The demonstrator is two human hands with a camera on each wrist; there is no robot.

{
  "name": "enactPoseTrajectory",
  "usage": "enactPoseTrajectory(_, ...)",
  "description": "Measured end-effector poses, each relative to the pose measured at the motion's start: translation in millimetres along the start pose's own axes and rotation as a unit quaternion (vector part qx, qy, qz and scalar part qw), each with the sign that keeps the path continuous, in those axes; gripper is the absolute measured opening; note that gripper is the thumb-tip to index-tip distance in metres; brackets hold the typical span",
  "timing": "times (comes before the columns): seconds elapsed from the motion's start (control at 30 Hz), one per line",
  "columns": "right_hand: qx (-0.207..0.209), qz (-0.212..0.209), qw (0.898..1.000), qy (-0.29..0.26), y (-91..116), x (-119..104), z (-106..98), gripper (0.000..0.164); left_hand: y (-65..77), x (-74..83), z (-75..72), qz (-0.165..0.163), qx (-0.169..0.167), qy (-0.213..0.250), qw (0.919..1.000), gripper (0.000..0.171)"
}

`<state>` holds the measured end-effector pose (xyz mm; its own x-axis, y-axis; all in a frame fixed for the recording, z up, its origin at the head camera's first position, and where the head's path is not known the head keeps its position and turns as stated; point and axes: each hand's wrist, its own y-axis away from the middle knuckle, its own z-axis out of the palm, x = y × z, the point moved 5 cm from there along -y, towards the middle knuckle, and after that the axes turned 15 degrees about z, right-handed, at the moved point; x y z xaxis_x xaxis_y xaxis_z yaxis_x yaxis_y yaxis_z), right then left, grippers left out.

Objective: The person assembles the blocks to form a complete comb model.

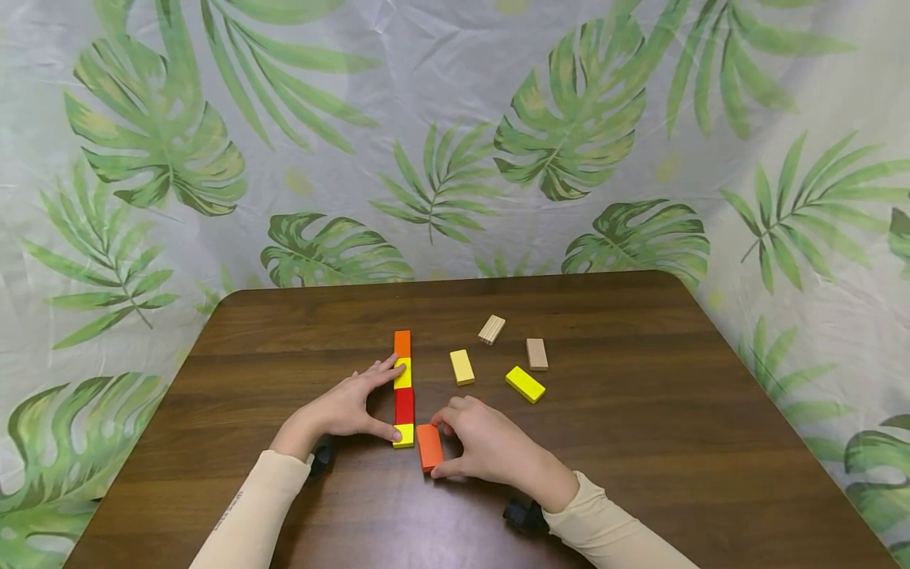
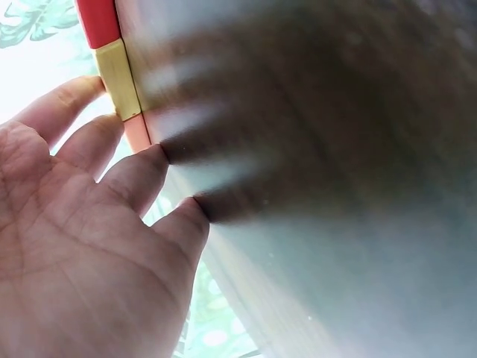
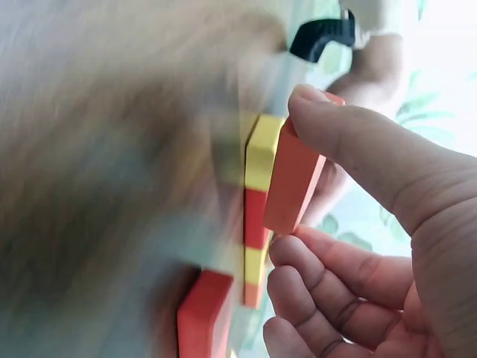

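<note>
My right hand (image 1: pixel 490 442) pinches an orange block (image 1: pixel 430 448) between thumb and fingertips, just right of a row's near end. In the right wrist view the orange block (image 3: pixel 298 175) spans from thumb to index fingertip. The row runs away from me: a near yellow block (image 1: pixel 404 435), a red block (image 1: pixel 404 406), another yellow block (image 1: pixel 402 373) and a far orange block (image 1: pixel 402 344). Along its left side lies my left hand (image 1: pixel 348 405), fingers extended, thumb at the near yellow block and a fingertip at the farther one. In the left wrist view its fingers (image 2: pixel 138 179) spread beside the row.
Right of the row lie a pale yellow block (image 1: pixel 462 367), a bright yellow block (image 1: pixel 525 384), a striped wooden block (image 1: pixel 492 329) and a plain wooden block (image 1: pixel 536 354). Another red block (image 3: pixel 203 313) is mostly hidden behind my right hand in the head view. A leaf-patterned curtain (image 1: pixel 455 142) hangs beyond the brown table (image 1: pixel 640 442).
</note>
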<state>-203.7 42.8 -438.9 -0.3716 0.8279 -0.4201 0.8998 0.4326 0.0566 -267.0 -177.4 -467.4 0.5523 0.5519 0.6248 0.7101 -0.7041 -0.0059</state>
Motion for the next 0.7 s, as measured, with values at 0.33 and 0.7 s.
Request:
enactPoseTrajectory(0.33,0.013,-0.01,1.0,0.013,4,-17,11,0.057,0.4,-0.9,0.8,0.0,0.0,0.007,1.0,0.11)
enactPoseTrajectory(0.7,0.02,-0.033,0.998,0.045,9,-30,19,0.056,1.3,-3.4,2.1,0.002,0.0,0.011,0.9999,0.11)
